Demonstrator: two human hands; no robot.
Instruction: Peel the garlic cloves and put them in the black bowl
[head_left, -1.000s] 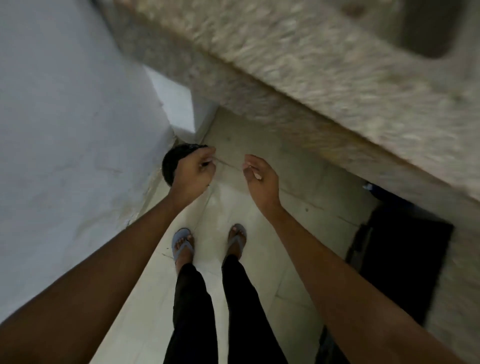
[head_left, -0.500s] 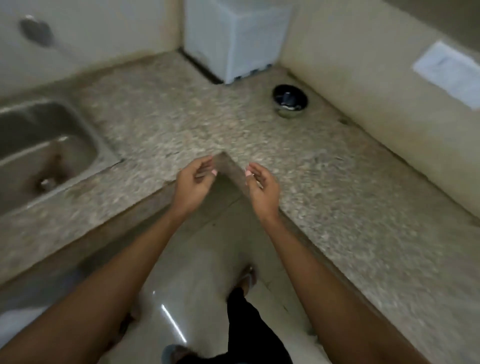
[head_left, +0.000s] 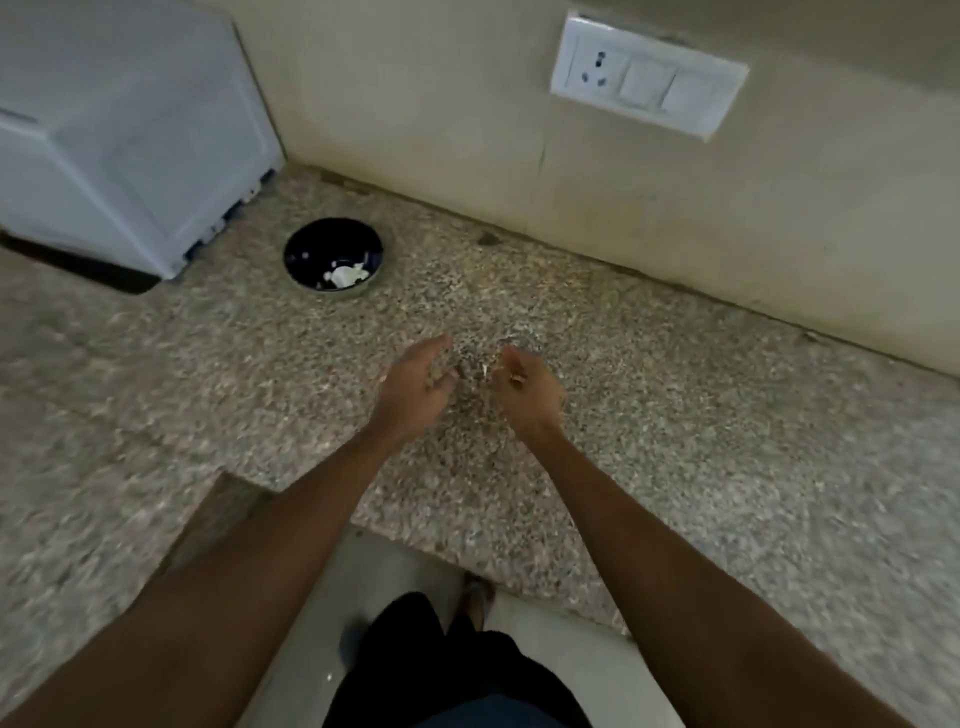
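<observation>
Speckled granite counter, flat and mottled. White boxy appliance, back left. Rectangular wall socket. Left hand, fingers loose, blurred. Right hand, fingers curled; grip cannot be told. Round black bowl, well beyond the hands, holding pale garlic.

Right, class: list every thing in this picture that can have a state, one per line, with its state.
black bowl: upright on the counter, holding a few white pieces.
left hand: over the counter, fingers relaxed, holding nothing that shows.
right hand: over the counter, fingers curled; a small pale bit shows at the fingertips, too blurred to name.
wall socket: nothing plugged in.
switches: position cannot be told.
counter: bears the bowl.
</observation>
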